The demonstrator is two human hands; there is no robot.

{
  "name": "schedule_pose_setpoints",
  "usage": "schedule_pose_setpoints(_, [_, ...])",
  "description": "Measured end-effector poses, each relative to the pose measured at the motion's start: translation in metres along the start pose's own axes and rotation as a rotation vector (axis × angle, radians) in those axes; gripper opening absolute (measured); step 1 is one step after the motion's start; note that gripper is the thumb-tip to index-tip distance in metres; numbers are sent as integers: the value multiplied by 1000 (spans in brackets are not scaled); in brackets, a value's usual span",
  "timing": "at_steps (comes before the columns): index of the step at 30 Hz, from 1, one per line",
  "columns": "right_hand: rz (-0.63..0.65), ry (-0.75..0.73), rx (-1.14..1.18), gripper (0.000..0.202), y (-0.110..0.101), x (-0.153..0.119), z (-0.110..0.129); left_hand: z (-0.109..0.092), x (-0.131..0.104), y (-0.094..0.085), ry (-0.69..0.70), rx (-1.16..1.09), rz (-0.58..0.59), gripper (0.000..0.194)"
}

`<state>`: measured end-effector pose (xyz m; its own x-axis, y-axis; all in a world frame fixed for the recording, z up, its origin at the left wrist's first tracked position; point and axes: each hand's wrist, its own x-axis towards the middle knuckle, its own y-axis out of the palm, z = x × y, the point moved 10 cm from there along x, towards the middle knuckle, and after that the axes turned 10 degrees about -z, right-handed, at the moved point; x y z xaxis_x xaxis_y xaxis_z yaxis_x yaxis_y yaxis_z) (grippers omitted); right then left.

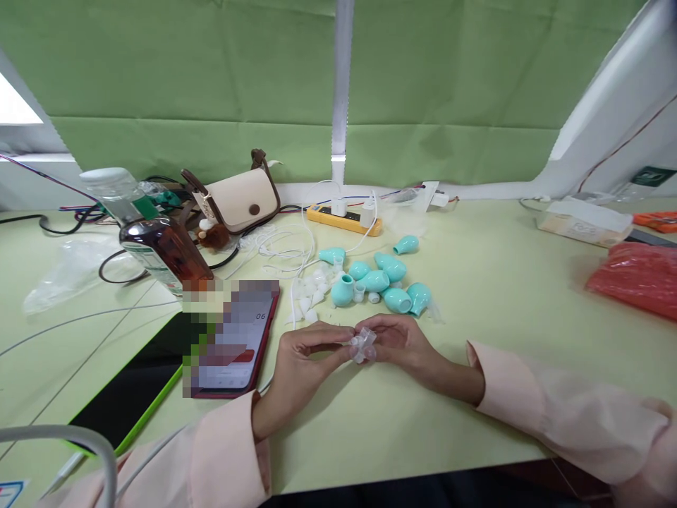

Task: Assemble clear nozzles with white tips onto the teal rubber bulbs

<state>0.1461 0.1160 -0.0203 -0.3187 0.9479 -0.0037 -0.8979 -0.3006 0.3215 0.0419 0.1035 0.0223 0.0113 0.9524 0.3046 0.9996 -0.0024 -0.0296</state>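
Between my two hands, just above the near part of the table, is a small clear plastic piece with short stubs. My left hand pinches it from the left with thumb and fingertips. From the right, my right hand grips the same piece, its fingers curled and partly hiding it. Beyond my hands lie several glossy turquoise bulb-shaped pieces, some with an open end showing. Small translucent white plastic parts are heaped to their left, and a few white caps stand among the bulbs.
On the left are a red-cased phone, a green-edged phone and a bottle of dark liquid. A cream handbag and yellow power strip with white cables stand behind. A red plastic packet and tissue pack lie right.
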Motion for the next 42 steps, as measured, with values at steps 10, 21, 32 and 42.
schedule_pose_setpoints(10, [15, 37, 1, 22, 3, -1, -2, -40, -14, 10, 495, 406, 83, 12])
schedule_pose_setpoints(21, [-37, 41, 20, 19, 1, 0, -1, -47, -34, 28, 770, 601, 238, 20])
schedule_pose_setpoints(32, [-92, 35, -4, 15, -6, 5, -3, -42, -32, 31, 711, 708, 211, 32])
schedule_pose_setpoints(42, [-114, 26, -19, 16, -7, 4, -2, -44, -27, 33, 590, 565, 218, 28])
